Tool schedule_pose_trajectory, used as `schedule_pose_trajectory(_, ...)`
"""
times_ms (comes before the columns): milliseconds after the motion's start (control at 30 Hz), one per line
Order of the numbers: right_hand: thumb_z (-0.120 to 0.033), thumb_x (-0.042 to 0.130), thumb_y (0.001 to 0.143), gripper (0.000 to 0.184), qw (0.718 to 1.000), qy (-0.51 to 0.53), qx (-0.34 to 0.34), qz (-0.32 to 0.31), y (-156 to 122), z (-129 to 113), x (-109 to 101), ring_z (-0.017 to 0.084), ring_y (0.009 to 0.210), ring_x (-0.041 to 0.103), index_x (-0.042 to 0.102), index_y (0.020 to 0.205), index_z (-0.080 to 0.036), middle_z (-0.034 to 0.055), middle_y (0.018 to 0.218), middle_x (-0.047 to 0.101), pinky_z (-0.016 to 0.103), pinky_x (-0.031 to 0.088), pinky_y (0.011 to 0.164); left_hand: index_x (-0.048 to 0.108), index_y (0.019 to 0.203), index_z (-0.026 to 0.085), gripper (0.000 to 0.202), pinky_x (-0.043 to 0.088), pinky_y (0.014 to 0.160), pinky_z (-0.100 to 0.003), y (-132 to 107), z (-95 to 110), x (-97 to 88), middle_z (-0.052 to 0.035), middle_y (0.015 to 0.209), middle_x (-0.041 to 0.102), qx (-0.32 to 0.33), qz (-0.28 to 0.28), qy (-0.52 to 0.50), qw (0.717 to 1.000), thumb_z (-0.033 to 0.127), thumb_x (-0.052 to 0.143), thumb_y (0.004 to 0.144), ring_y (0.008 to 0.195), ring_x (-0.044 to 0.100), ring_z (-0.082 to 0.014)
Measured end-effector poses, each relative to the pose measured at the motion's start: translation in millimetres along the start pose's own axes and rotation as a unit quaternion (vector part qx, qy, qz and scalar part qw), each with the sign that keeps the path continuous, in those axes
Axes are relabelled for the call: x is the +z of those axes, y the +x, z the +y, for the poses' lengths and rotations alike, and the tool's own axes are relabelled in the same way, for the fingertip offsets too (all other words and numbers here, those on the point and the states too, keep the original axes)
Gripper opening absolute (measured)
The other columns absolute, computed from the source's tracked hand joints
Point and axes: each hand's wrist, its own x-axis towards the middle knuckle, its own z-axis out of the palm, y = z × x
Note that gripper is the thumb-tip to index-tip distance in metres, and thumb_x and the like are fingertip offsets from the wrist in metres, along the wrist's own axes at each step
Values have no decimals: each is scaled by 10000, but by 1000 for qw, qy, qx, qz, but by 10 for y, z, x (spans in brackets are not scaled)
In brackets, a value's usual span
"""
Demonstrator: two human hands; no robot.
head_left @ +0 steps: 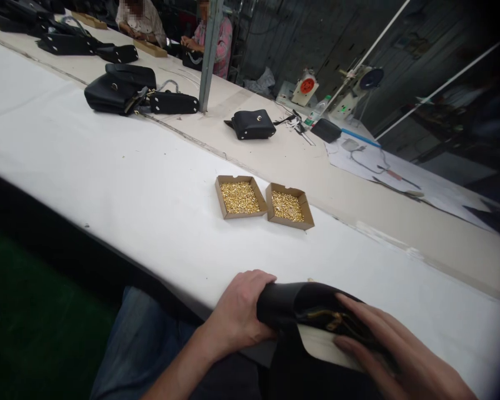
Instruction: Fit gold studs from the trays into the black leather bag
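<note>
A black leather bag (312, 305) lies across my lap and the table edge, its top folded over, with a gold-coloured zip or trim showing on it. My left hand (237, 311) grips its rolled end. My right hand (387, 355) lies over its far side, fingers wrapped across the leather. Part of the bag's lower body is hidden in shadow below the table edge. Two cardboard trays (239, 197) of small gold studs stand on the white table (120, 161), well beyond both hands.
Several black bags (120, 89) lie on a second, beige table (275, 155) behind a metal post (209, 55). Two seated co-workers (208, 41) work at its far end. A sewing machine (304, 86), a bottle and papers with cables lie to the right.
</note>
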Motion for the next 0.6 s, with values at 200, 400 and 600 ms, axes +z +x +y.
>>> schedule_pose_trajectory(200,-365,630,1223,177,1000,-2,-23,0,278,107,-161,270,1044,794,743,1339,-292,56,1223,795,392,653,852,587,1606,253,1007,579,1289,-616,-84,32,30,-136,1615,648,-23,7,12,1000,219,1019,698,1474,638,-409)
schedule_pose_trajectory(400,-416,611,1210,202,984,-96,146,-24,752,1258,-776,260,1084,733,743,1232,-264,52,1225,788,395,540,941,542,1715,308,914,596,1321,-650,-211,-322,165,-121,1756,566,-24,73,98,992,366,942,895,1607,580,-439)
schedule_pose_trajectory(600,-426,805,1120,255,919,-156,361,20,927,2679,-1250,236,906,706,762,1055,-184,29,970,742,405,597,915,734,1525,318,527,696,1226,-546,-212,-397,237,-65,1567,741,-1,139,131,982,475,779,1024,1458,716,-387)
